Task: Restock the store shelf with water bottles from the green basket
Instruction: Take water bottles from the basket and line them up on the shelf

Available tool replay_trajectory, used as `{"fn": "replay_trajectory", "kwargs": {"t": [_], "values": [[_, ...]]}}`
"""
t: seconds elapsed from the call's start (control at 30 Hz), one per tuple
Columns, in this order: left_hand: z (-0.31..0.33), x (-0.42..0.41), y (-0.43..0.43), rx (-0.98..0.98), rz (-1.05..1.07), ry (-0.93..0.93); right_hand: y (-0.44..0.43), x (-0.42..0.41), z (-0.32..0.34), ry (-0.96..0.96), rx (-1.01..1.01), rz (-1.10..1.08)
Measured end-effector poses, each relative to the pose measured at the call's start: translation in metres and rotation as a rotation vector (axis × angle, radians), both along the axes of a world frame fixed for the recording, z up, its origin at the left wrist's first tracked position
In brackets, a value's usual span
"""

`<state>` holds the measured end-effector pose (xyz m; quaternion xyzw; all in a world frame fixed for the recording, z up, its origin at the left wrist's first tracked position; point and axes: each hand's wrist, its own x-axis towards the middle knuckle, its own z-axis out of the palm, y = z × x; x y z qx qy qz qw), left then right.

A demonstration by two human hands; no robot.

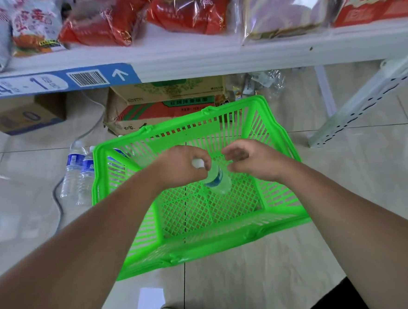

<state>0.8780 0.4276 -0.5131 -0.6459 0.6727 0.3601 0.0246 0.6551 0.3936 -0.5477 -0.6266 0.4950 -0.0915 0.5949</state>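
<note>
The green basket [228, 239] sits on the tiled floor below the white store shelf [215, 57]. My left hand [182, 165] grips the neck of a clear water bottle [218, 178] with a blue label, held tilted over the basket's mesh bottom. Just to the right of the bottle, my right hand [249, 159] hovers with fingers curled and apart, holding nothing. Two more water bottles [78, 170] lie on the floor against the basket's left side. Another blue-labelled bottle [116, 158] shows through the basket's left wall.
Red and white snack bags [121, 17] and a red carton [375, 0] fill the shelf. Cardboard boxes [161, 104] stand under it, with another box [21, 116] at the left. A slanted shelf upright [368, 104] is at the right. A cable [59, 203] runs across the floor.
</note>
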Motion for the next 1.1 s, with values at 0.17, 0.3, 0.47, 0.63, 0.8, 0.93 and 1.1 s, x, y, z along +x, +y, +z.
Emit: {"fn": "replay_trajectory", "kwargs": {"t": [0.17,0.3,0.47,0.63,0.8,0.93,1.1], "values": [[0.053,0.01,0.002,-0.006,-0.246,-0.043,0.007,0.017,0.01,-0.055,0.087,0.251],[0.073,0.002,0.002,-0.105,-0.276,0.069,0.007,0.032,0.021,-0.143,0.04,0.283],[0.078,0.021,0.009,-0.241,-0.08,0.244,0.005,0.034,0.035,-0.215,0.004,0.025],[0.049,0.025,0.038,0.008,0.166,0.256,0.005,0.033,0.066,-0.193,-0.055,-0.096],[0.055,0.006,0.053,0.019,0.15,0.367,0.016,0.038,0.125,-0.303,-0.048,-0.205],[0.13,-0.005,0.057,-0.031,0.126,0.361,0.025,0.028,0.201,-0.318,-0.06,-0.244],[0.266,-0.007,0.051,-0.115,0.092,0.435,0.026,0.025,0.351,-0.293,-0.177,-0.26]]}}
